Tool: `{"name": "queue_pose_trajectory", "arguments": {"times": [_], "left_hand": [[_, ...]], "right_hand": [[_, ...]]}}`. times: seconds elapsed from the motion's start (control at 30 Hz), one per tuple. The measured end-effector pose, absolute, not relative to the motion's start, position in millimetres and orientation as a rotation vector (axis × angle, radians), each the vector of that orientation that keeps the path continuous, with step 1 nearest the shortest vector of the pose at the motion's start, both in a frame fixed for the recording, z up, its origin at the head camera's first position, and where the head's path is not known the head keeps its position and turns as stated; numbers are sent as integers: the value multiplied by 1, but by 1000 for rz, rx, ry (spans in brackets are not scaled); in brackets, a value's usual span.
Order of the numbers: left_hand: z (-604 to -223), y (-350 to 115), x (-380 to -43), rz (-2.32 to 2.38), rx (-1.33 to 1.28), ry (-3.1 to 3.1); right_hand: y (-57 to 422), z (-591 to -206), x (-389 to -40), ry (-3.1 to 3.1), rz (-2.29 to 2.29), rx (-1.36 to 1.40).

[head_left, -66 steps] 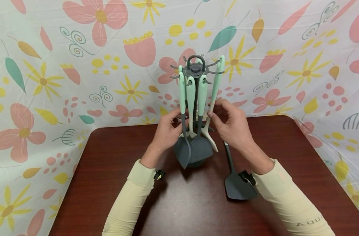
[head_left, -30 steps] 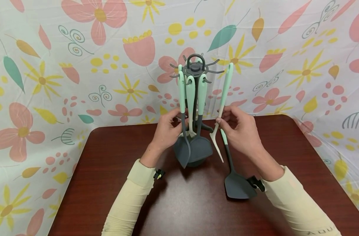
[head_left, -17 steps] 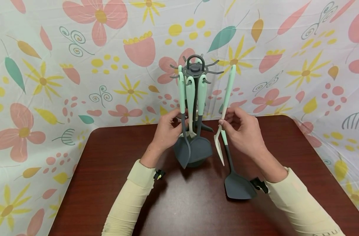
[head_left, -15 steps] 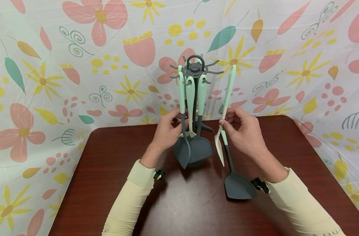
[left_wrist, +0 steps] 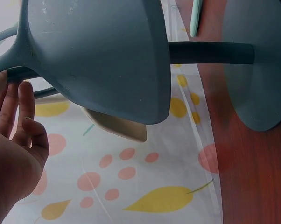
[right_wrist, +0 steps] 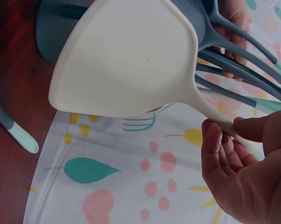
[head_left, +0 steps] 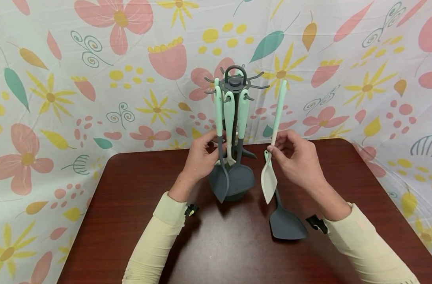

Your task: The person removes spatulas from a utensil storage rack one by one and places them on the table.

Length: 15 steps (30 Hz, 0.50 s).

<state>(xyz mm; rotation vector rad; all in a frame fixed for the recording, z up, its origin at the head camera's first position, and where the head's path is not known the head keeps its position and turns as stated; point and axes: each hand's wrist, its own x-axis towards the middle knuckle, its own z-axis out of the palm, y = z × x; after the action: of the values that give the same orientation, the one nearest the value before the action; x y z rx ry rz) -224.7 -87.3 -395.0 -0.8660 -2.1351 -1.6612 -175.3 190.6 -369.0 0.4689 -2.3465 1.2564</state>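
Note:
My right hand (head_left: 298, 158) pinches a cream spatula (head_left: 269, 183) with a mint handle between thumb and fingers. Its blade hangs down in the air, and in the right wrist view the broad cream face (right_wrist: 126, 60) fills the upper middle. My left hand (head_left: 202, 154) grips the dark pole of a utensil stand (head_left: 236, 82), its fingertips partly hidden behind the hanging tools. Several mint-handled utensils hang from the stand's hooks, including a dark grey turner (head_left: 240, 181) at the front. Two hooks on the right side hold nothing.
A dark grey turner (head_left: 288, 225) with a mint handle lies on the brown table (head_left: 141, 221), just below the cream spatula. The stand's round base (left_wrist: 257, 65) rests on the tabletop. Behind the table hangs a flowered cloth (head_left: 130, 98).
My right hand has taken the cream spatula off its hook and moved it right, away from the stand. The spatula's blade has turned more toward the head view. My left hand has stayed put.

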Motion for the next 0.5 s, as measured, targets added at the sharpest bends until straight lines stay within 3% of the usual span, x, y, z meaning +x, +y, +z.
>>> {"name": "queue_pose_trajectory", "arguments": {"times": [0.5], "left_hand": [[-393,-84,-223,-1674,-818,-2160]], "right_hand": [[204,-377,-174,-2424,1176,443]]}}
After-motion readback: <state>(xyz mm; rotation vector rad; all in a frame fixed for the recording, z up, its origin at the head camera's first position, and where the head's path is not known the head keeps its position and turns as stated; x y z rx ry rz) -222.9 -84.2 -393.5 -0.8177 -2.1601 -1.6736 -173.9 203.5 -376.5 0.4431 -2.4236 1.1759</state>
